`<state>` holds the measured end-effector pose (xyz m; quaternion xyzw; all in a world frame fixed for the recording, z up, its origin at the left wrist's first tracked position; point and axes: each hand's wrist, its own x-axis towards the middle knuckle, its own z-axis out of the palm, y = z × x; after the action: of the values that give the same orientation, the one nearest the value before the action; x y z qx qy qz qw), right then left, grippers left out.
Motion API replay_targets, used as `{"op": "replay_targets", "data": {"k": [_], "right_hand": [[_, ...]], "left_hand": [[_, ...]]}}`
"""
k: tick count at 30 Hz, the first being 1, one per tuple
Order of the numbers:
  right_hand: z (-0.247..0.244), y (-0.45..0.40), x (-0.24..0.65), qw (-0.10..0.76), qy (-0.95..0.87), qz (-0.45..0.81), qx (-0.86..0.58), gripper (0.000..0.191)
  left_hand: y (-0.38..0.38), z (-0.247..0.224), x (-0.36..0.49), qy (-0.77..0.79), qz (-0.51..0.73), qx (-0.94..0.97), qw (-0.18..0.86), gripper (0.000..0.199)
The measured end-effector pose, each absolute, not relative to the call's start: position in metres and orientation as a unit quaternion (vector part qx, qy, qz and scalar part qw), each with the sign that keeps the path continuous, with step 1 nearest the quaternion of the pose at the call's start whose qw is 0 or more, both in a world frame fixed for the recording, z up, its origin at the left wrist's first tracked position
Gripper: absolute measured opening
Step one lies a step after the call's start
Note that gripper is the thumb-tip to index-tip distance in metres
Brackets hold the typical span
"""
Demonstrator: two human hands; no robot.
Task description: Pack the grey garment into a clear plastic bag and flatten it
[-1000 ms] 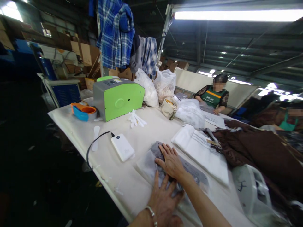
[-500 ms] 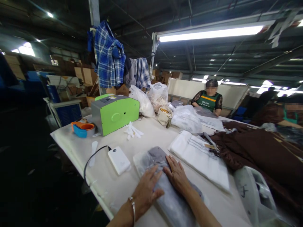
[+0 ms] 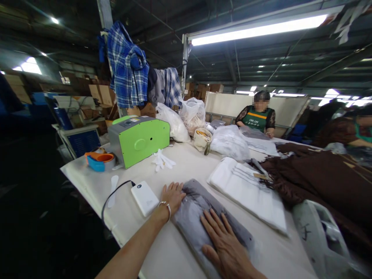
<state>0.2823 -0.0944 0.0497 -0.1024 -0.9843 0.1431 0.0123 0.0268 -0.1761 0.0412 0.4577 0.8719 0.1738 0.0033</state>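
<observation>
A grey garment in a clear plastic bag (image 3: 188,217) lies flat on the pale table in front of me. My left hand (image 3: 173,197), with a silver bangle at the wrist, rests at the bag's far left edge, fingers extended. Spread flat across the middle of the bag is my right hand (image 3: 222,236). Neither hand is closed around anything. To the left of my left hand is a white power bank (image 3: 144,198) with a black cable. A stack of white plastic bags (image 3: 247,192) lies right of the garment.
A green and grey machine (image 3: 142,141) stands at the back left, beside an orange and blue tape dispenser (image 3: 99,161). White strips (image 3: 163,161) lie before it. Brown fabric (image 3: 314,174) and a white plastic container (image 3: 316,232) are on the right. A co-worker (image 3: 257,116) sits across the table.
My left hand has moved forward and left to the bag's far edge. My right hand has slid back toward me and spread over the middle. The bag's far end now looks smoother.
</observation>
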Motion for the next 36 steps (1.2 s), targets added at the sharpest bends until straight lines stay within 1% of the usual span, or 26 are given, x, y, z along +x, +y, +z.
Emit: {"op": "replay_targets", "data": {"k": [2, 4, 9, 12, 15, 19, 24, 27, 29, 31, 33, 35, 36], "right_hand": [[0.052, -0.092, 0.281, 0.008, -0.983, 0.145, -0.111, 0.064], [0.064, -0.096, 0.274, 0.01, -0.984, 0.141, -0.109, 0.063], [0.093, -0.118, 0.219, 0.073, -0.987, 0.125, -0.063, 0.063], [0.089, -0.121, 0.188, 0.062, -0.985, 0.13, -0.095, 0.067], [0.08, -0.117, 0.179, 0.055, -0.978, 0.15, -0.131, 0.067], [0.076, -0.111, 0.186, 0.079, -0.962, 0.197, -0.168, 0.068], [0.071, -0.111, 0.186, 0.105, -0.958, 0.192, -0.183, 0.065], [0.081, -0.109, 0.184, 0.098, -0.956, 0.217, -0.173, 0.064], [0.091, -0.099, 0.193, 0.101, -0.949, 0.237, -0.183, 0.063], [0.095, -0.079, 0.217, 0.126, -0.933, 0.232, -0.245, 0.065], [0.087, -0.05, 0.25, 0.14, -0.913, 0.213, -0.32, 0.07], [0.068, -0.018, 0.283, 0.091, -0.878, 0.265, -0.388, 0.074], [0.057, -0.004, 0.295, 0.065, -0.862, 0.291, -0.409, 0.071]], "left_hand": [[-0.174, 0.036, 0.025, 0.875, 0.167, 0.455, 0.012, 0.041], [-0.175, 0.035, 0.022, 0.874, 0.17, 0.454, 0.015, 0.038], [-0.177, 0.041, 0.012, 0.873, 0.188, 0.45, 0.017, 0.032], [-0.175, 0.044, 0.008, 0.878, 0.19, 0.439, 0.017, 0.033], [-0.174, 0.045, 0.007, 0.881, 0.197, 0.431, 0.012, 0.034], [-0.175, 0.045, 0.004, 0.872, 0.21, 0.441, 0.021, 0.03], [-0.173, 0.041, -0.002, 0.862, 0.215, 0.458, 0.021, 0.03], [-0.171, 0.046, -0.005, 0.866, 0.201, 0.458, 0.034, 0.032], [-0.168, 0.052, -0.007, 0.87, 0.189, 0.453, 0.047, 0.037], [-0.163, 0.056, -0.01, 0.872, 0.18, 0.451, 0.061, 0.039], [-0.156, 0.058, -0.014, 0.869, 0.174, 0.454, 0.089, 0.035], [-0.146, 0.059, -0.019, 0.861, 0.17, 0.461, 0.135, 0.03], [-0.14, 0.059, -0.022, 0.855, 0.168, 0.464, 0.16, 0.029]]}}
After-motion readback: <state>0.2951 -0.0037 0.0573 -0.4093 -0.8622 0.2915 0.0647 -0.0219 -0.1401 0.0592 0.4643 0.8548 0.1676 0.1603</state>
